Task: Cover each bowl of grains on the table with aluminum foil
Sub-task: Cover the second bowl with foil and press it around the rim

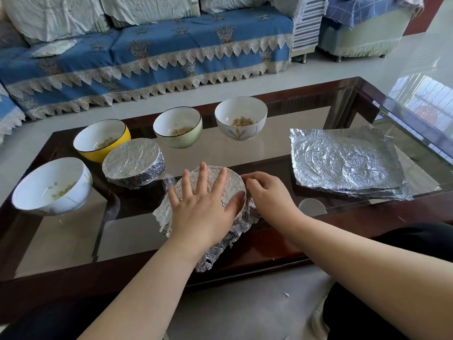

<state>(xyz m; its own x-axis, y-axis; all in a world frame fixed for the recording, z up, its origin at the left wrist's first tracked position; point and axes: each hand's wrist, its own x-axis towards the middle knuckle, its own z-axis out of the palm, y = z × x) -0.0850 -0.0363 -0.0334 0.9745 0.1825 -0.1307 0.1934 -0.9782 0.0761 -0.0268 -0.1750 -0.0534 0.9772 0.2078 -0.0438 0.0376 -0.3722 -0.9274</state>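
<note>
Pressing flat left hand (203,207) on foil-draped bowl (228,177) at desk (269,249) front edge; right hand (267,192) (fingers curled) is pinching foil at bowl's right rim; loose skirt is lying nearer right hand.

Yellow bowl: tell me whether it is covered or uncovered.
Uncovered. The yellow bowl shows its white inside and grains, with no foil over its rim.

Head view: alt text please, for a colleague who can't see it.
Left hand presses flat on a foil-draped bowl while right hand crimps its edge. One wrapped bowl and four uncovered bowls sit behind; foil sheets lie right.
</note>
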